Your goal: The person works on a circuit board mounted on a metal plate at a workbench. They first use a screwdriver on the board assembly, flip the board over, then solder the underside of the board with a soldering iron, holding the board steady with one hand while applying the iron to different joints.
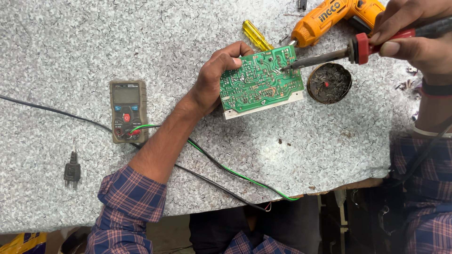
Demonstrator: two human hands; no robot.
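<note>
Speckled worktop (56,42), left hand (214,77) gripping circuit board (261,80), right hand (414,40) — partly cropped — clasping soldering iron (329,56)

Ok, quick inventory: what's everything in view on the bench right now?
circuit board: one, green, bench centre, held at its left edge
soldering iron: one, red collar, tip on the board
round tin: one, dark, right of board
power screwdriver: one, orange, top
screwdriver handle: one, yellow, top
multimeter: one, brown-grey, left
plug adapter: one, black, far left
wires: black and green, front
left hand: on board
right hand: grips iron
</note>
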